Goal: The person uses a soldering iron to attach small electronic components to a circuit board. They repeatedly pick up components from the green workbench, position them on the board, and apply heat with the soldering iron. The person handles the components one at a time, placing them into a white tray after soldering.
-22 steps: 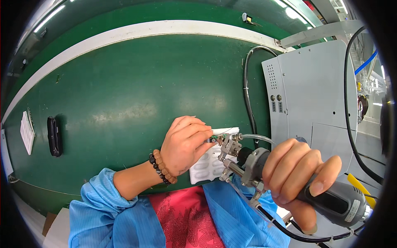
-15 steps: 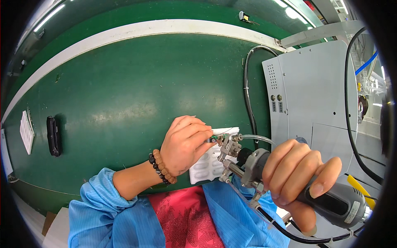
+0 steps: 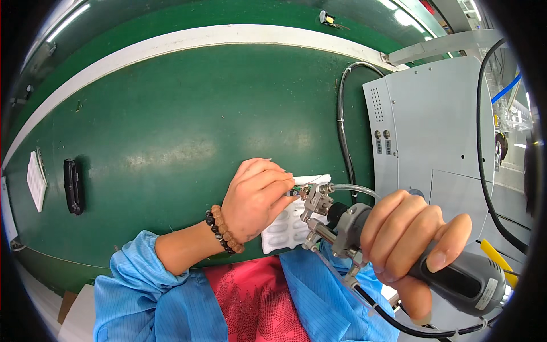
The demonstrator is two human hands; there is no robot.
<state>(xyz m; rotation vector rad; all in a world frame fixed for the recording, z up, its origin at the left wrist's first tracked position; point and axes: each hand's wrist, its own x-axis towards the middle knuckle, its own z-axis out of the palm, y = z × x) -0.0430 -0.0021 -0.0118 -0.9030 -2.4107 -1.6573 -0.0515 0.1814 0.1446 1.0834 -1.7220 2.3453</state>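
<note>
My left hand [image 3: 256,198], with a bead bracelet at the wrist, pinches a small green part [image 3: 300,188] over a white moulded tray [image 3: 290,225]. The grey and black handle of a hand-held power tool [image 3: 456,279] fills my right hand [image 3: 407,239]. The tool's metal nozzle [image 3: 316,202] touches the small part between my left fingers. A clear tube [image 3: 353,189] and a black cable [image 3: 393,319] run from the tool. Both forearms wear blue sleeves.
A green conveyor belt [image 3: 165,125] with a white edge strip spans the view. A grey machine cabinet [image 3: 433,131] with black cables stands at right. At far left, a black oblong part [image 3: 72,186] and a white tray piece [image 3: 36,180] lie on the belt.
</note>
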